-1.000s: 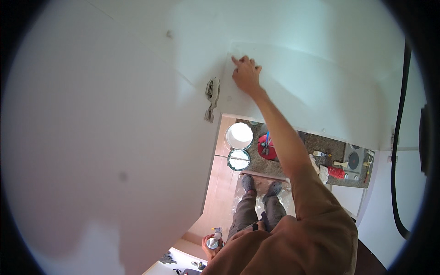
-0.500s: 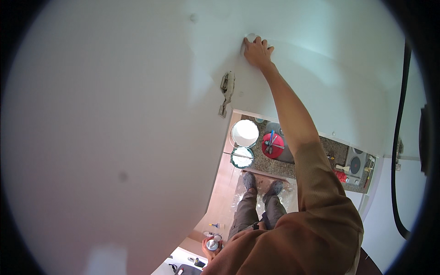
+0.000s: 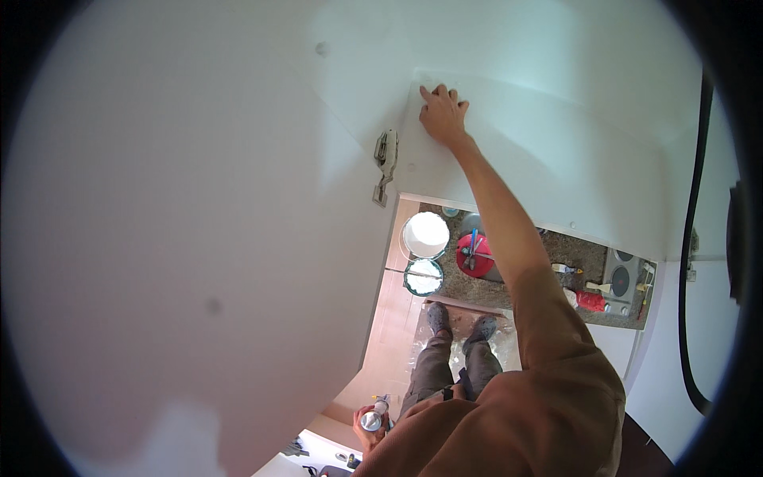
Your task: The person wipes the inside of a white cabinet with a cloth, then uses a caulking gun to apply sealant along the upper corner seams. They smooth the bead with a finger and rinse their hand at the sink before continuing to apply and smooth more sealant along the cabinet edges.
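Up inside a white cupboard, my right hand presses against the pale panel near a back corner. Its fingers are bent over something whitish that I can barely tell from the panel. My left hand, low beside my body, is closed around a cylindrical container with a round grey end facing up. A large white cupboard door stands swung out on the left. Its metal hinge is just left of my right forearm.
Below are a granite-look counter, two buckets of white material, a red bowl with tools, a hob, a brush and a red package. A black cable hangs at right. Plastic sheeting lies underfoot.
My right hand has slid down the panel, toward me, uncovering the cupboard's back corner. The left hand keeps the container, tilted slightly differently. The view has shifted a little.
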The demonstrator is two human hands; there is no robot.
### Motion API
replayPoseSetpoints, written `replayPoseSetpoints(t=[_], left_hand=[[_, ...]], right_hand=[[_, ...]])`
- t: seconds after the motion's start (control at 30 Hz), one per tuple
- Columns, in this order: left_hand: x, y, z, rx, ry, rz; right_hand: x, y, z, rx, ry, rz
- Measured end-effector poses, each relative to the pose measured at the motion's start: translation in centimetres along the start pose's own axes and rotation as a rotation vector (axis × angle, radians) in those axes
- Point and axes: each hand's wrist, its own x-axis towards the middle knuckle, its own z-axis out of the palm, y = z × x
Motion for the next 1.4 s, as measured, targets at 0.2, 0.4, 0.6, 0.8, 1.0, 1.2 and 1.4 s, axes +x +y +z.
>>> replayPoseSetpoints(t=[0.2, 0.4, 0.6, 0.8, 1.0, 1.2, 1.4], left_hand=[[-1.2, -3.5, -0.6, 0.01, 0.014, 0.01], [-2.2, -6.6, 0.1, -0.036, 0.008, -0.146], [-1.0, -4.1, 0.1, 0.038, -0.021, -0.06], [0.1, -2.8, 0.0, -0.031, -0.002, -0.03], [0.0, -2.2, -0.2, -0.024, -0.007, 0.016], [-1.3, -2.4, 0.4, -0.016, -0.023, -0.03], [-2.5, -2.6, 1.4, 0.046, -0.019, -0.005]], right_hand=[[5.1, -0.3, -0.1, -0.037, -0.081, 0.086], [3.4, -1.1, 0.5, -0.106, -0.056, 0.01], [-0.3, -2.2, -0.2, -0.11, -0.072, -0.05], [-3.9, -3.0, -1.1, -0.063, -0.057, -0.099], [-7.9, -4.4, -1.8, -0.05, -0.062, -0.146], [-13.7, -5.2, -2.9, 0.018, -0.051, -0.251], [-16.4, -5.0, -4.5, 0.093, -0.118, -0.331]])
